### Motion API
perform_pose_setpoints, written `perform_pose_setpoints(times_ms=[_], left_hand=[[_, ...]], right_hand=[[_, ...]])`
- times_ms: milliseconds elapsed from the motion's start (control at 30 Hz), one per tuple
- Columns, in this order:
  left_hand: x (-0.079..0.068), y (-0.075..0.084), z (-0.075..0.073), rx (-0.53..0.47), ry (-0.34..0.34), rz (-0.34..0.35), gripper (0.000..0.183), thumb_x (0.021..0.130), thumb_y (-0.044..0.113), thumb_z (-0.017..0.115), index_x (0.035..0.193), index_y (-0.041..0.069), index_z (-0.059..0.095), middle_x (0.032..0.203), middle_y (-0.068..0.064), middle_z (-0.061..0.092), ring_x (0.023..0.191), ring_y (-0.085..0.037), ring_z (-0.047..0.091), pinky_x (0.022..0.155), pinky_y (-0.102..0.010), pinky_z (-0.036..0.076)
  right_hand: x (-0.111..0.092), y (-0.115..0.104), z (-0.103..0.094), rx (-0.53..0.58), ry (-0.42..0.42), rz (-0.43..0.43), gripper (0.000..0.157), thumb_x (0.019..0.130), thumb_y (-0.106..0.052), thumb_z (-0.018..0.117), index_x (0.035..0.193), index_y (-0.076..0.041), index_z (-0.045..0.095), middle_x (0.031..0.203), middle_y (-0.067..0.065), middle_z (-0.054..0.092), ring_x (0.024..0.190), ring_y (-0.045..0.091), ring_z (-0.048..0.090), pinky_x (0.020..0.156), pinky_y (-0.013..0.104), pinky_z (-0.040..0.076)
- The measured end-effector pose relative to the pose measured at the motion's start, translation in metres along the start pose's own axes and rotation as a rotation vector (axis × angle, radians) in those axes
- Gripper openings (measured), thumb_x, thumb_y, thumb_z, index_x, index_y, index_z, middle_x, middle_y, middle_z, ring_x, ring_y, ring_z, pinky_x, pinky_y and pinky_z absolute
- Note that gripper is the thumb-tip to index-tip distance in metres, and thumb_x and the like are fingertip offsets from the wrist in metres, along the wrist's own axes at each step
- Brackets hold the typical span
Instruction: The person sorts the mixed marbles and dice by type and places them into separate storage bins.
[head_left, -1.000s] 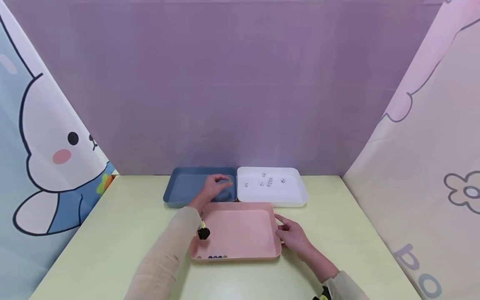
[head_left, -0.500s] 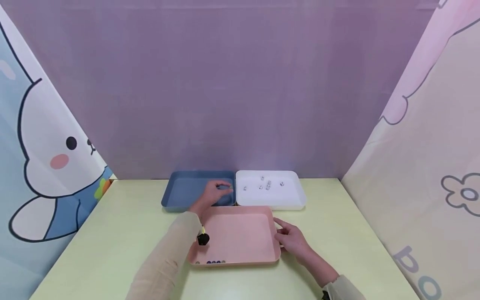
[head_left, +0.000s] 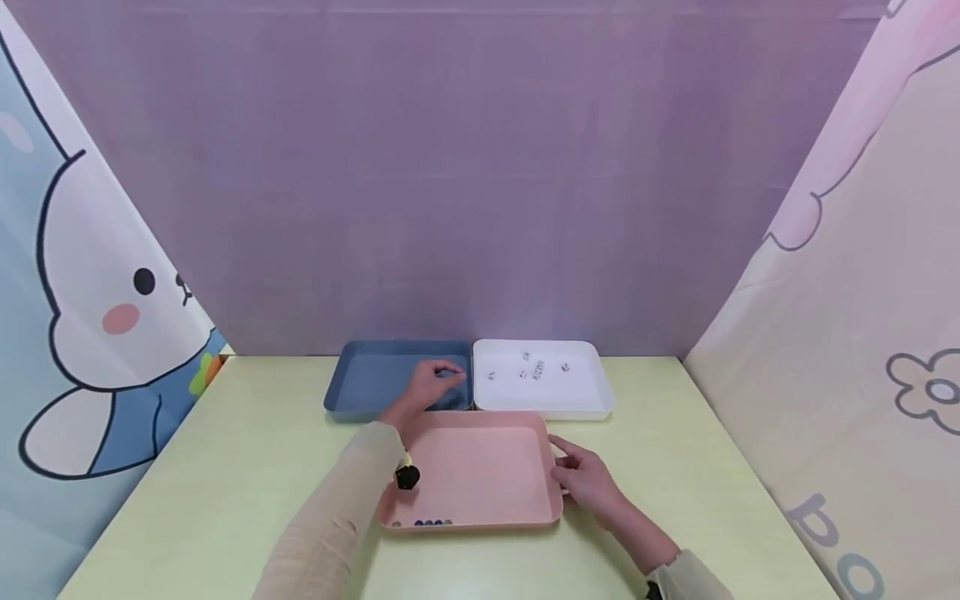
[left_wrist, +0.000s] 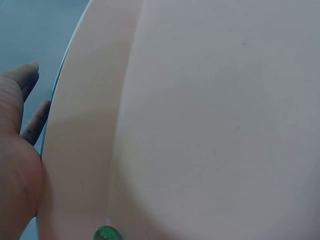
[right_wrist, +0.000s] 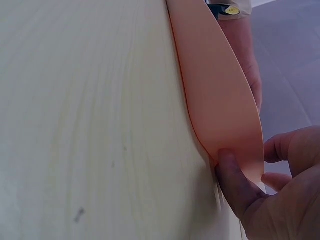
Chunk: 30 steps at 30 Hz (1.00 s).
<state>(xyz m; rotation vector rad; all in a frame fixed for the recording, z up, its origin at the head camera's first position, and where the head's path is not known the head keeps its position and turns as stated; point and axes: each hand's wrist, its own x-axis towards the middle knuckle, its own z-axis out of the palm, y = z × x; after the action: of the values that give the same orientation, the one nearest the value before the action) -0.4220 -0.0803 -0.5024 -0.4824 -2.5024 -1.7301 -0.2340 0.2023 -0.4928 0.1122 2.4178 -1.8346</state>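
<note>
My left hand (head_left: 426, 387) reaches over the right part of the blue tray (head_left: 375, 379), thumb and forefinger tips close together. I cannot tell whether a marble is between them. In the left wrist view its palm (left_wrist: 17, 180) passes beside the rim of the pink tray (left_wrist: 210, 100). My right hand (head_left: 588, 482) grips that tray's right side; in the right wrist view the thumb (right_wrist: 235, 180) presses the outer wall, other fingers beyond the rim. Along the tray's near wall sit several small marbles (head_left: 431, 523). A green marble (left_wrist: 107, 233) shows in the left wrist view.
Right of the blue tray stands a white tray (head_left: 510, 396) with several small clear, patterned pieces (head_left: 538, 369) scattered in it. Both back onto a purple cloth (head_left: 465, 183). Printed cloths (head_left: 120, 333) flank the pale wooden table (head_left: 247, 467).
A small greenish marble showed at my left fingertips earlier; it no longer shows there. The left hand stays over the blue tray and the right hand keeps its grip. The head view shifts slightly.
</note>
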Motion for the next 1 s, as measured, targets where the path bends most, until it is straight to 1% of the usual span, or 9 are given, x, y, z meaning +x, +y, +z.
perform_pose_setpoints(times_ms=[133, 333, 400, 533, 600, 667, 833, 900, 1000], left_hand=[[-0.002, 0.003, -0.001, 0.009, -0.013, -0.005, 0.015, 0.090, 0.021, 0.072, 0.097, 0.009, 0.076, 0.109, -0.002, 0.067, 0.112, -0.025, 0.057, 0.096, -0.047, 0.045], [-0.003, 0.014, -0.006, 0.020, -0.030, -0.060, 0.023, 0.093, 0.021, 0.068, 0.107, 0.004, 0.073, 0.116, -0.005, 0.064, 0.118, -0.027, 0.052, 0.098, -0.048, 0.043], [-0.002, 0.018, -0.009, 0.029, -0.050, -0.077, 0.025, 0.093, 0.021, 0.068, 0.110, 0.003, 0.072, 0.119, -0.006, 0.063, 0.116, -0.027, 0.052, 0.094, -0.046, 0.045], [-0.005, 0.029, -0.017, 0.077, -0.127, -0.109, 0.026, 0.094, 0.021, 0.066, 0.114, 0.004, 0.071, 0.122, -0.006, 0.061, 0.112, -0.026, 0.053, 0.086, -0.042, 0.048], [-0.007, 0.034, -0.023, 0.144, -0.159, -0.112, 0.026, 0.095, 0.021, 0.066, 0.114, 0.005, 0.071, 0.121, -0.006, 0.061, 0.113, -0.025, 0.053, 0.087, -0.041, 0.049], [-0.011, 0.040, -0.029, 0.204, -0.175, -0.110, 0.025, 0.095, 0.021, 0.064, 0.114, 0.005, 0.071, 0.123, -0.007, 0.060, 0.116, -0.027, 0.052, 0.090, -0.043, 0.048], [-0.023, 0.056, -0.040, 0.413, -0.160, -0.105, 0.021, 0.095, 0.020, 0.064, 0.109, 0.008, 0.072, 0.123, -0.007, 0.061, 0.118, -0.030, 0.052, 0.092, -0.048, 0.046], [-0.031, 0.064, -0.043, 0.517, -0.159, -0.106, 0.016, 0.093, 0.021, 0.066, 0.104, 0.012, 0.074, 0.119, -0.004, 0.064, 0.115, -0.029, 0.055, 0.091, -0.048, 0.047], [-0.045, 0.075, -0.047, 0.659, -0.173, -0.059, 0.010, 0.091, 0.016, 0.066, 0.088, 0.016, 0.076, 0.100, 0.002, 0.068, 0.107, -0.027, 0.058, 0.104, -0.053, 0.035]], right_hand=[[0.000, 0.000, 0.001, 0.008, 0.004, 0.002, 0.062, 0.083, 0.007, 0.055, 0.143, -0.006, 0.048, 0.100, 0.019, 0.059, 0.077, 0.023, 0.061, 0.058, 0.040, 0.057], [0.003, 0.000, 0.000, 0.014, -0.003, -0.001, 0.061, 0.084, 0.006, 0.055, 0.144, -0.006, 0.048, 0.101, 0.020, 0.060, 0.078, 0.024, 0.061, 0.059, 0.040, 0.057], [0.004, 0.001, 0.000, 0.016, -0.003, -0.001, 0.061, 0.085, 0.006, 0.055, 0.144, -0.006, 0.047, 0.102, 0.020, 0.060, 0.078, 0.024, 0.063, 0.059, 0.040, 0.057], [0.004, 0.003, -0.001, 0.014, -0.001, 0.006, 0.061, 0.085, 0.006, 0.055, 0.144, -0.007, 0.048, 0.102, 0.019, 0.061, 0.077, 0.024, 0.064, 0.059, 0.040, 0.057], [0.005, 0.004, -0.002, 0.015, 0.000, 0.011, 0.061, 0.085, 0.006, 0.056, 0.144, -0.007, 0.048, 0.101, 0.018, 0.061, 0.077, 0.023, 0.064, 0.058, 0.040, 0.057], [0.006, 0.004, -0.002, 0.023, -0.001, 0.013, 0.061, 0.085, 0.007, 0.055, 0.144, -0.007, 0.048, 0.101, 0.018, 0.060, 0.077, 0.023, 0.063, 0.059, 0.040, 0.057], [0.006, 0.005, -0.002, 0.024, -0.010, 0.012, 0.062, 0.084, 0.007, 0.055, 0.144, -0.007, 0.047, 0.102, 0.019, 0.060, 0.078, 0.023, 0.062, 0.059, 0.042, 0.057], [0.007, 0.006, -0.003, 0.024, -0.010, 0.018, 0.062, 0.084, 0.007, 0.056, 0.144, -0.008, 0.047, 0.102, 0.019, 0.060, 0.078, 0.023, 0.062, 0.059, 0.042, 0.057], [0.007, 0.006, -0.003, 0.025, -0.015, 0.018, 0.062, 0.084, 0.007, 0.055, 0.144, -0.008, 0.048, 0.102, 0.019, 0.060, 0.078, 0.023, 0.062, 0.059, 0.041, 0.057]])
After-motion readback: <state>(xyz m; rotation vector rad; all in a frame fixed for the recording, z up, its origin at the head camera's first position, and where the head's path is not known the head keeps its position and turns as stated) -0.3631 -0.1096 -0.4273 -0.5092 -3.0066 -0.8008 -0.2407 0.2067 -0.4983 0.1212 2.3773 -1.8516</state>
